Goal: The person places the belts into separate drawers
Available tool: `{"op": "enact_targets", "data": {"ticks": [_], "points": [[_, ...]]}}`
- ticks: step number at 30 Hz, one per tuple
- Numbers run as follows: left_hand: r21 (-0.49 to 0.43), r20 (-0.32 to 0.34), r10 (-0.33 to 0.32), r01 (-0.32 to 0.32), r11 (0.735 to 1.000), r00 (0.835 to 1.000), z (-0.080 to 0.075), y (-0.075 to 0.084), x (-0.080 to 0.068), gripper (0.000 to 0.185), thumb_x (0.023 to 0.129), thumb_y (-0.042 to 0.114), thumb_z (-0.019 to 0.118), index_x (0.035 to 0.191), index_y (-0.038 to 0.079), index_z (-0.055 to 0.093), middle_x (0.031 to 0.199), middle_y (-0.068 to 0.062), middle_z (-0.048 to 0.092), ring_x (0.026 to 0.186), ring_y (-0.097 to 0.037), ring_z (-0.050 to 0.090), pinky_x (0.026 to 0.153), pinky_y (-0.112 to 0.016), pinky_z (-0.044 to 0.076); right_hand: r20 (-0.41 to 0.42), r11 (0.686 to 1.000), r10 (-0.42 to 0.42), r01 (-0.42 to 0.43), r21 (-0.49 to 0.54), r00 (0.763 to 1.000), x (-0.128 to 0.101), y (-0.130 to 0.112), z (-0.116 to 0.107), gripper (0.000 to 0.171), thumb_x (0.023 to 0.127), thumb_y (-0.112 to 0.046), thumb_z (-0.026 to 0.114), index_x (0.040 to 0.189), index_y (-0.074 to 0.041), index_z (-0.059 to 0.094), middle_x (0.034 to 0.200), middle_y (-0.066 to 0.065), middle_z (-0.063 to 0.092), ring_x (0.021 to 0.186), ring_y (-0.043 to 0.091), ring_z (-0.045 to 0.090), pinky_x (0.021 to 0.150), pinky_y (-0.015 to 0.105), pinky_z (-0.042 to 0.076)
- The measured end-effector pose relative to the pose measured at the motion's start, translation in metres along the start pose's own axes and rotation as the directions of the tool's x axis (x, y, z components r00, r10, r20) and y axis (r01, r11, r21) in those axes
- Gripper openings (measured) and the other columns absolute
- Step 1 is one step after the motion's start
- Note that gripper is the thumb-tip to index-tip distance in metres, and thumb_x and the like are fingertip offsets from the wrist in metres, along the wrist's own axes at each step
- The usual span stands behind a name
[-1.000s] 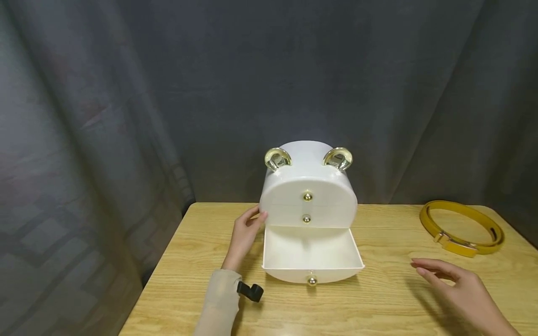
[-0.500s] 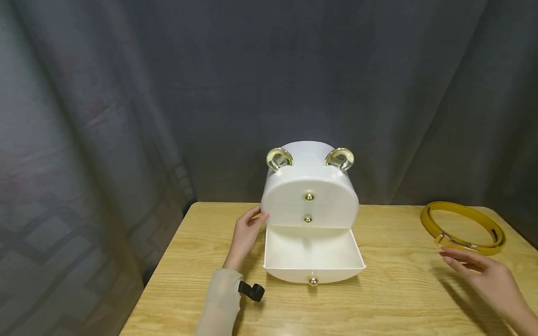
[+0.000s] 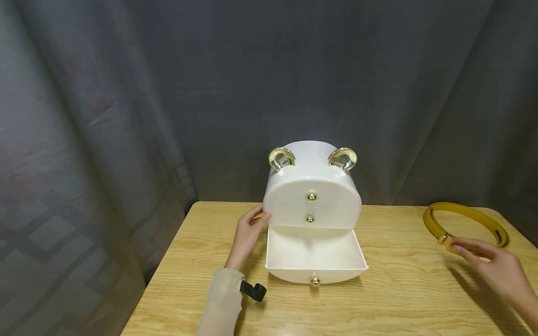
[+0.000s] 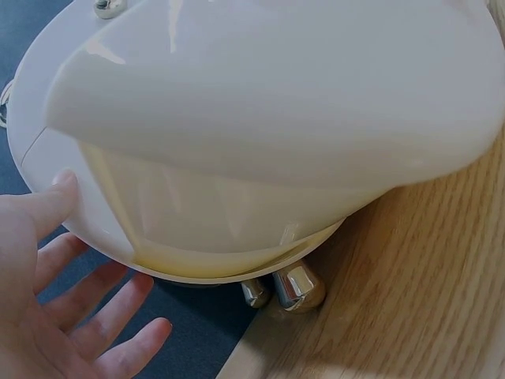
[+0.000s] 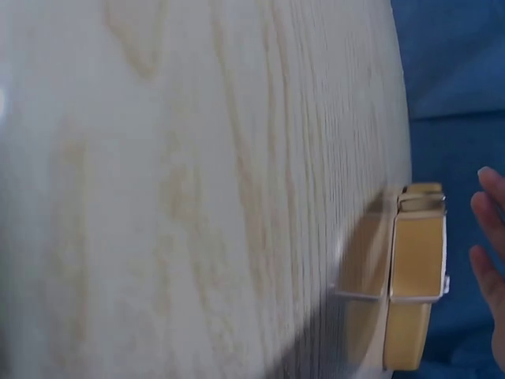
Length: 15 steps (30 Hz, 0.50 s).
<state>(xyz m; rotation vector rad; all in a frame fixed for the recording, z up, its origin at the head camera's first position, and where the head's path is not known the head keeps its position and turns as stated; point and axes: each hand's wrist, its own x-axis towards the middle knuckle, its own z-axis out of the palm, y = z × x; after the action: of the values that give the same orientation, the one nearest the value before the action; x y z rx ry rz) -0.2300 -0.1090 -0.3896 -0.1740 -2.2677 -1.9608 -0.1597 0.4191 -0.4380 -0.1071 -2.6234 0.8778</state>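
Observation:
A white rounded drawer box point(image 3: 312, 186) with two gold ear-shaped handles stands at the table's back middle, its bottom drawer point(image 3: 314, 256) pulled out with nothing in it. My left hand point(image 3: 249, 232) rests against the box's left side with straight fingers, thumb on the wall point(image 4: 55, 197). A coiled yellow belt point(image 3: 466, 224) with a gold buckle point(image 5: 414, 253) lies at the back right. My right hand point(image 3: 483, 256) reaches to the buckle with relaxed fingers, its fingertips point(image 5: 485, 229) just beside it, not gripping.
The wooden table point(image 3: 378, 303) is backed by a dark grey curtain point(image 3: 210, 93). A small black clip point(image 3: 253, 290) sits on my left sleeve. The table's left edge drops off near the left forearm.
My right hand has moved right and away across the table, from near the drawer to the belt's buckle. The left hand and box have stayed put.

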Motion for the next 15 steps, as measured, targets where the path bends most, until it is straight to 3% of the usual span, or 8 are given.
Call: {"op": "enact_targets", "data": {"ticks": [10,15], "points": [[0.004,0.001,0.005,-0.005,1.000,1.000,0.001,0.001,0.000,0.044,0.098,0.021,0.065,0.137,0.001,0.058,0.138,-0.018,0.056,0.113,-0.033,0.062,0.093,-0.045,0.053,-0.061,0.990,-0.034,0.042,0.132,0.998,0.014,0.015,0.003,0.035,0.094,-0.019,0.071,0.114,0.009,0.067,0.093,-0.046,0.053,0.078,-0.026,0.051,0.060,0.003,0.043],[0.009,-0.003,-0.004,0.004,1.000,1.000,0.002,0.002,0.001,0.044,0.098,0.021,0.065,0.137,0.001,0.058,0.138,-0.018,0.056,0.113,-0.033,0.062,0.093,-0.045,0.052,-0.051,0.995,-0.004,0.009,0.100,0.999,0.021,0.022,0.007,0.040,0.094,-0.024,0.070,0.115,0.009,0.066,0.091,-0.048,0.047,0.075,-0.026,0.047,0.056,0.007,0.043]]}}
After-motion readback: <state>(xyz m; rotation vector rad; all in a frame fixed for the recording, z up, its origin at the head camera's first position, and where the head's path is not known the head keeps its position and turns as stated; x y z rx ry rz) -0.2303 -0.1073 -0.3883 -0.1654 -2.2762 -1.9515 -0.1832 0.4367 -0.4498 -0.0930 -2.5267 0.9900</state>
